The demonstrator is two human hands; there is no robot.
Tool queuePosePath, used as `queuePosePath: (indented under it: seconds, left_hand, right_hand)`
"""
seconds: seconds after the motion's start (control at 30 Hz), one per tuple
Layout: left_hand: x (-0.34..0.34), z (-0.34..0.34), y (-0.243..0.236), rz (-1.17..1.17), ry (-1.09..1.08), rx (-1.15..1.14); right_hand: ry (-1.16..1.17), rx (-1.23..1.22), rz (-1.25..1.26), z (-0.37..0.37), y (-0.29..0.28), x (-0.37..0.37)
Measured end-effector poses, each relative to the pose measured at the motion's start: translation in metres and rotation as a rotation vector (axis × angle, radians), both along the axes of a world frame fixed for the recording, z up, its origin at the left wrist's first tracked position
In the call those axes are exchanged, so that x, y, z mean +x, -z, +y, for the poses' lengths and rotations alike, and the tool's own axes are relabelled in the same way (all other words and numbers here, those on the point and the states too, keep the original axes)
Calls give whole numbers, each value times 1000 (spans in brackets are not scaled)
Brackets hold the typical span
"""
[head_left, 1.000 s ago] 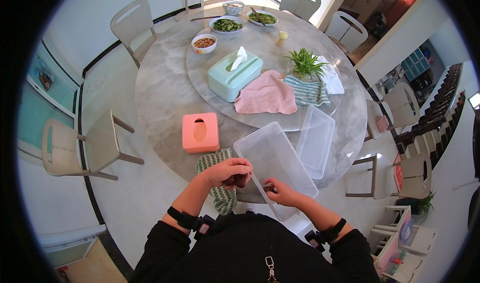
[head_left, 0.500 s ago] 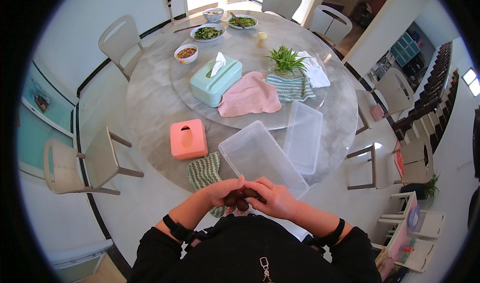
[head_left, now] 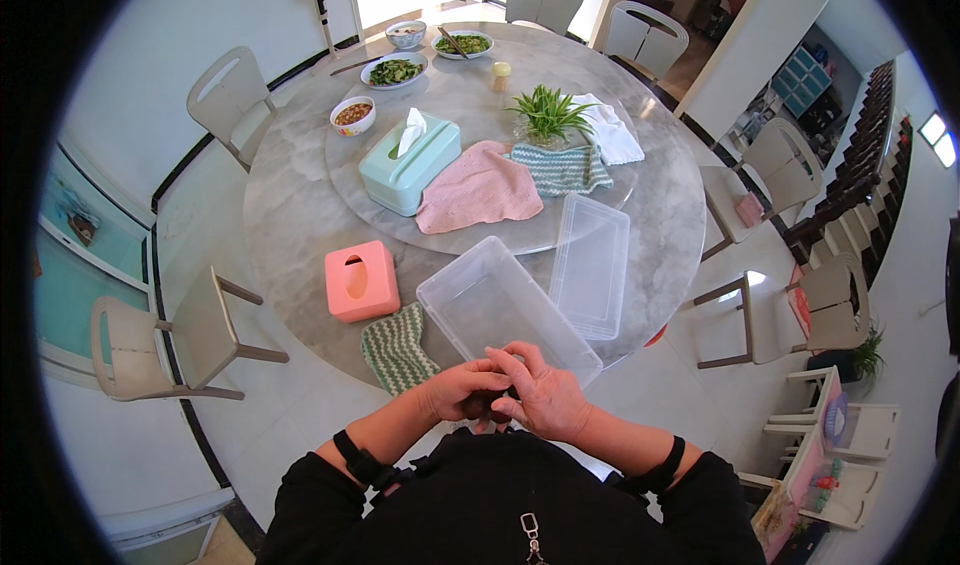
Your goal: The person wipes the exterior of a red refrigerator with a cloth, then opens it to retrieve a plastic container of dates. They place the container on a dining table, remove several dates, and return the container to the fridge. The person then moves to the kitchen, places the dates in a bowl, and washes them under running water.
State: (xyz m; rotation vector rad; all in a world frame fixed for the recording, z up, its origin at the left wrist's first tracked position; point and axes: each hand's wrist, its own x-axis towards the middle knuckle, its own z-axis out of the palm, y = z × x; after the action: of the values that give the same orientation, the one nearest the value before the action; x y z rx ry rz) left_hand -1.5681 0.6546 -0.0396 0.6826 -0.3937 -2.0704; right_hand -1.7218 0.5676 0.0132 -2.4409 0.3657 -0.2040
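My left hand (head_left: 455,395) is closed round several dark brown rounded objects (head_left: 482,405), held low at the table's near edge. My right hand (head_left: 540,400) lies over them with fingers curled, so they are mostly hidden and I cannot make out what they are. Just beyond is an open clear plastic container (head_left: 490,300), its translucent lid (head_left: 590,265) lying to the right. A green-and-white striped cloth (head_left: 398,350) lies left of the container, below a pink tissue box (head_left: 360,280).
The round marble table (head_left: 290,215) has a raised centre with a mint tissue box (head_left: 408,175), cloths (head_left: 480,190), a plant (head_left: 552,113), dishes of food (head_left: 395,68) and a small jar (head_left: 500,75). Chairs (head_left: 215,325) stand around it.
My right hand has left the clear container and joined my left around the brown objects, covering more of them. Both hands moved lower and closer together; the camera's view has shifted slightly.
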Motion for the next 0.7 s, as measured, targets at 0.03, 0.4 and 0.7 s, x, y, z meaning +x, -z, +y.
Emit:
queuePosePath:
  seconds: [0.03, 0.4, 0.7]
  left_hand:
    - [-1, 0, 0, -11, -24, -13]
    - [22, 21, 6, 32, -218, -16]
    - [32, 27, 24, 111, -296, -21]
  right_hand:
    - [-23, 13, -22, -2, 0, -1]
    - [695, 359, 45, -138, 95, -67]
    - [459, 85, 348, -108, 141, -91]
